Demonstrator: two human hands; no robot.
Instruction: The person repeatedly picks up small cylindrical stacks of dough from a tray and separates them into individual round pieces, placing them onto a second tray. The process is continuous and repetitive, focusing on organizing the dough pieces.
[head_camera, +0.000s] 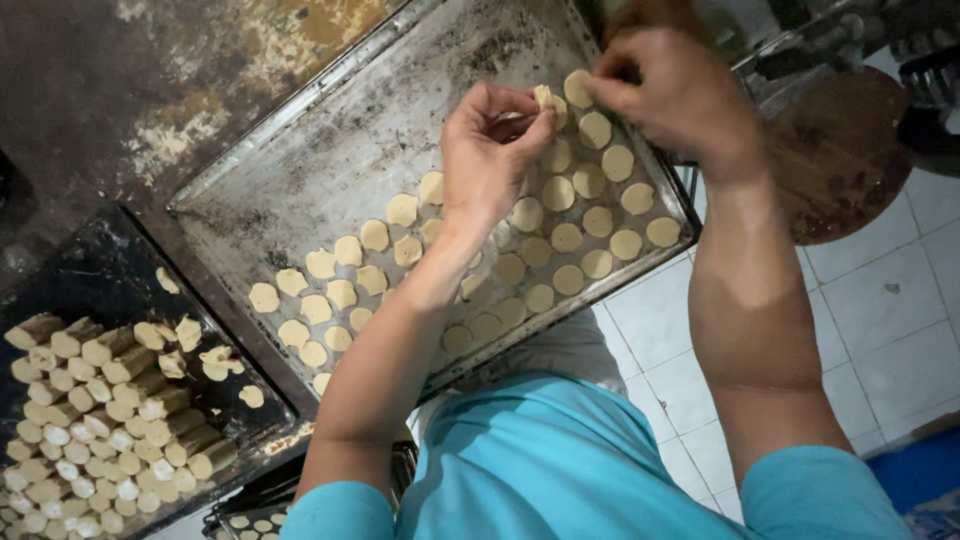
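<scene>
White floor tiles show below a worn metal baking tray, half filled with dough discs, where the left hand pinches a dough piece and the right hand presses a disc at its far corner, with uncut dough logs waiting beside the tray.

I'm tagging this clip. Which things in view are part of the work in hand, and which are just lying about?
In use:
left hand, pinching a dough piece
right hand, at the dough discs
metal baking tray

Lying about:
dark tray of dough logs
round wooden board
tiled floor
</scene>
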